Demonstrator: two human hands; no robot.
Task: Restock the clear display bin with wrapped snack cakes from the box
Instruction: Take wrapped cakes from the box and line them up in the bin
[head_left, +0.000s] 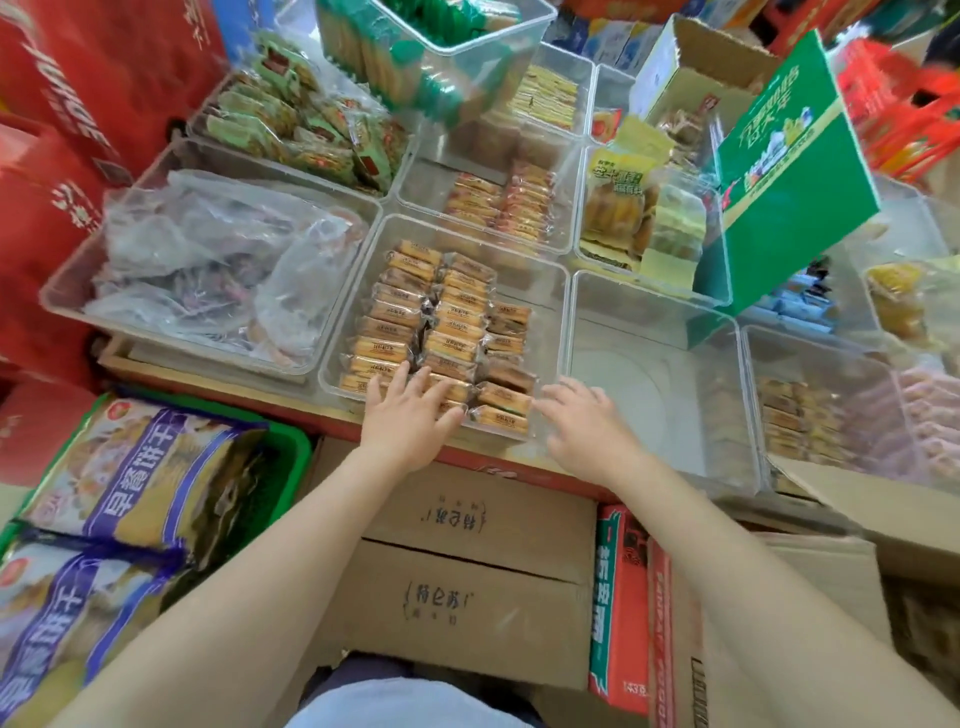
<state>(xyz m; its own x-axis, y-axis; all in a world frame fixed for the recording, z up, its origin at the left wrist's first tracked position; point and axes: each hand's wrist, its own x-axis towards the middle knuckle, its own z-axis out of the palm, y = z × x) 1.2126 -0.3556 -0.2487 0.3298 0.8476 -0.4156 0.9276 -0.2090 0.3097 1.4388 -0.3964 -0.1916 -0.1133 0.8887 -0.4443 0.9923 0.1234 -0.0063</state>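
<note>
The clear bin (540, 291) sits at the near edge of the shelf (493, 465), walled by other bins on three sides. Its right and far parts are bare, leaving open room; cakes (441, 332) fill the left and centre in three rows, roughly ten, eleven and six visible, the count near the hands uncertain. Left hand (410, 415) lies flat, fingers spread wide, on the cakes at the near edge. Right hand (582, 426) hovers fingers loosely spread and holding nothing, at the bin's near right corner. Empty bin (660, 374) stands just right. A green carton (795, 171) leans over the bins far right. Two brown boxes (467, 561) stacked below the shelf edge; which box supplies the cakes cannot be told
</note>
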